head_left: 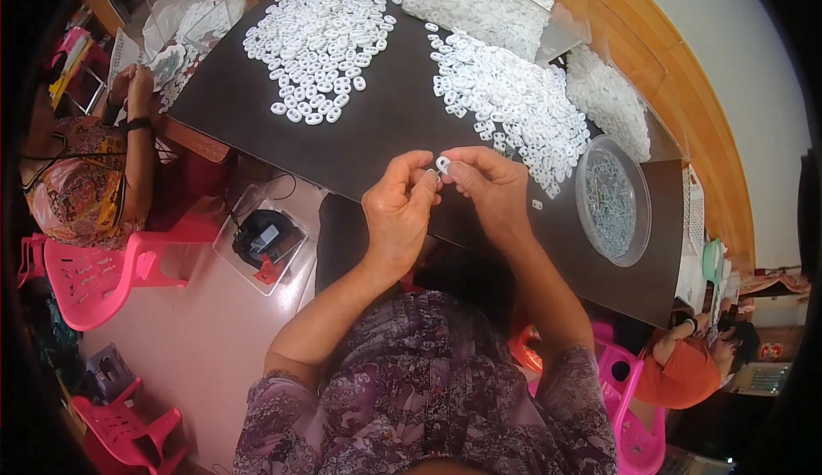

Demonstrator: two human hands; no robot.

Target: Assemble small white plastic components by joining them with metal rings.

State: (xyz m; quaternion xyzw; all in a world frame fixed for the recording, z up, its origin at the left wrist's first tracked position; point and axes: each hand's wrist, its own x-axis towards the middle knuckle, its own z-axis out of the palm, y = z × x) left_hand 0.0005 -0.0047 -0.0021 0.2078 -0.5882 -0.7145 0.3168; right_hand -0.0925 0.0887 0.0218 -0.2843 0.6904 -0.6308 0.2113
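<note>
Just over the near edge of the dark table, my two hands meet. My right hand (495, 191) pinches a small white oval plastic piece (443, 164) with a dark hole showing in it. Thumb and fingers of my left hand (397, 211) are closed against the piece's left side; a tiny thing seems to be between them, too small to name. Beyond my hands lies a pile of white oval two-hole pieces (321, 43) on the left. On the right spreads a heap of smaller white pieces (505, 103).
A round clear tub of small metal screws (610, 201) stands at the right. Clear bins (479, 4) filled with white parts line the far side. Co-workers sit at left (86, 175) and right (685, 364). Pink chairs (94, 278) and a clear tray (261, 240) are at the left.
</note>
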